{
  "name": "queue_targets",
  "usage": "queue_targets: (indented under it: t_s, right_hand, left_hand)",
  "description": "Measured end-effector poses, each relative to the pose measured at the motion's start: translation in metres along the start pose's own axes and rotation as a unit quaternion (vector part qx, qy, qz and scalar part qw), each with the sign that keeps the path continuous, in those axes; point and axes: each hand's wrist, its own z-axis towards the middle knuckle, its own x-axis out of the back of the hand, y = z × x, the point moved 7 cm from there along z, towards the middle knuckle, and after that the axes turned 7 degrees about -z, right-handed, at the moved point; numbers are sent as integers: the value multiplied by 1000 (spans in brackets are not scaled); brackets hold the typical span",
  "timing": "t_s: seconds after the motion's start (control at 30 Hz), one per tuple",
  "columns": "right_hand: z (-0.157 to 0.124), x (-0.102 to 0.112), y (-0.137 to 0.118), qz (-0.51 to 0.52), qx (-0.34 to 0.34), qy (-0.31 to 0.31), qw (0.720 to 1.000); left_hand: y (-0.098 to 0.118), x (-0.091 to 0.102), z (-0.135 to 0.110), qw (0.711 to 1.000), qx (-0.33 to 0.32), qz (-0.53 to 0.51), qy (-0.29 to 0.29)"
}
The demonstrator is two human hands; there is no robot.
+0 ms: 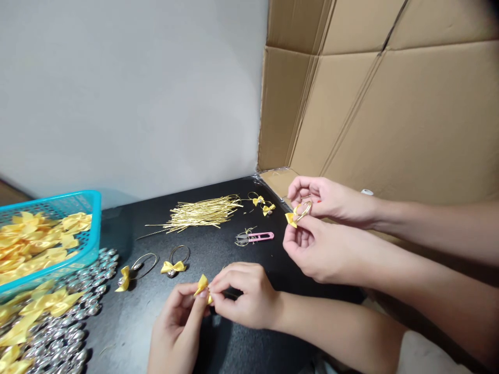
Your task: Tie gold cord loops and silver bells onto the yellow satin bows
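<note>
At the lower middle, my left hand pinches a yellow ribbon bow between thumb and fingertips. My right hand closes on the same bow from the right, its fingertips meeting the left ones. Part of the bow is hidden behind my fingers. Left of my hands, on the black table, lie two gold cord loops, each with a yellow bow and silver bells: one loop with its bow nearer, another with its bow farther left.
A co-worker's hands hold a looped yellow bow at right. Gold cords, pink thread snips and two finished-looking bow loops lie behind. A turquoise basket of bows and many silver bells stand left; cardboard rises behind.
</note>
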Motion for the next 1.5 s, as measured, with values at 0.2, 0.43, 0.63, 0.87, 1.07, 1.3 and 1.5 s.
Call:
queue_targets:
  t_s: [0.2, 0.43, 0.63, 0.87, 1.07, 1.3, 1.5]
  right_hand:
    - [1, 1, -1, -3, -1, -1, 1000]
    - [2, 2, -1, 2, -2, 2, 1000]
    - [3, 3, -3, 3, -1, 8, 1000]
    - [4, 3, -3, 4, 1, 7, 1000]
    - [3, 3, -2, 1, -4, 4, 1000]
    - [4, 3, -3, 3, -2, 7, 1000]
    - [4, 3, -4, 6, 5, 11, 1000]
  left_hand:
    - [-1, -1, 0, 1000, 2, -8, 3]
    - [2, -2, 0, 1000, -8, 0, 3]
    - [3, -2, -1, 1000, -7, -1, -2]
    - [3, -2, -1, 1000, -19, -2, -6]
    - [1, -3, 0, 1000, -12, -8, -6]
    - [0, -2, -1, 1000, -4, -3, -8]
    - [0, -2, -1, 1000, -1, -1, 2]
